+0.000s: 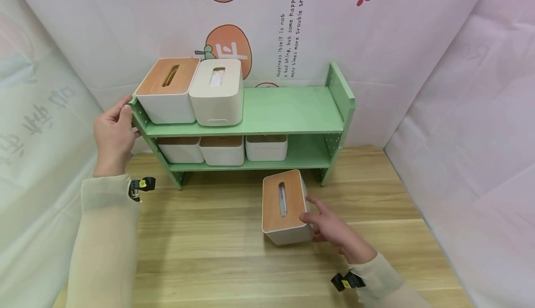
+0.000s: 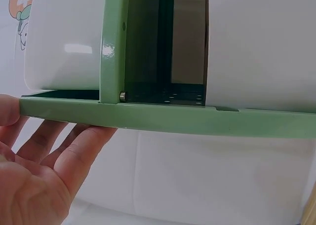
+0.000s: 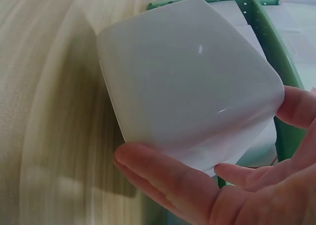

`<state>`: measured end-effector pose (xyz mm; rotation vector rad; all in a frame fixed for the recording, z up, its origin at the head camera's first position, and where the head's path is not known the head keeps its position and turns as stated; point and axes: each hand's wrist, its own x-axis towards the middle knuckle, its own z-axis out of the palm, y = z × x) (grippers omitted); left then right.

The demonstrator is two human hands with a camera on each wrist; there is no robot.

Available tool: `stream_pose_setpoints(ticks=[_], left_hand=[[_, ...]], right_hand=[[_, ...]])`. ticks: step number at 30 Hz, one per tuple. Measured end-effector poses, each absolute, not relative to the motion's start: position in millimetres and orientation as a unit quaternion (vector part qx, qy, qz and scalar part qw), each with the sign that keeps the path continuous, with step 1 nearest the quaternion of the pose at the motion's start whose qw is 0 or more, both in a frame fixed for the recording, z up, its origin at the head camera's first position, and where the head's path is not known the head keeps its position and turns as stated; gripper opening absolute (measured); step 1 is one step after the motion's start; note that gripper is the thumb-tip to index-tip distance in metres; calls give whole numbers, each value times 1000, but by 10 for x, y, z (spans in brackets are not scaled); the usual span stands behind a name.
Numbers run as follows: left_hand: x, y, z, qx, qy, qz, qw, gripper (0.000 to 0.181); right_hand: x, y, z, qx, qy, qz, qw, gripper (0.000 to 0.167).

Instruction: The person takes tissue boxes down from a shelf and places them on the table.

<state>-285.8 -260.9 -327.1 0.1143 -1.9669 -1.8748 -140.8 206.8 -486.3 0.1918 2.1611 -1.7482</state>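
My right hand (image 1: 334,229) grips a white tissue box (image 1: 292,236) with a wood-look lid (image 1: 272,206), its thumb at the lid's edge and the fingers along the right side. In the right wrist view the box's smooth white wall (image 3: 182,77) lies between thumb and fingers, tilted above the wooden table. A green two-tier shelf (image 1: 292,113) stands at the back. My left hand (image 1: 114,134) holds the top of its left side panel (image 2: 163,119), thumb on one face and fingers on the other.
On the upper tier, at left, stand a wood-lidded tissue box (image 1: 167,106) and an all-cream tissue box (image 1: 217,108). Below them, three boxes, one of them the middle box (image 1: 221,154), fill the left and centre of the lower tier. Printed white cloth (image 1: 376,43) hangs behind the table (image 1: 200,243).
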Motion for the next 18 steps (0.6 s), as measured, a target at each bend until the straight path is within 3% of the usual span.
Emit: stream_pose_setpoints(ticks=[18], left_hand=[[-2860, -2609, -3270, 45, -712, -668, 213, 35]], right_hand=[[-1464, 2052, -4948, 75, 758, -624, 175, 68]])
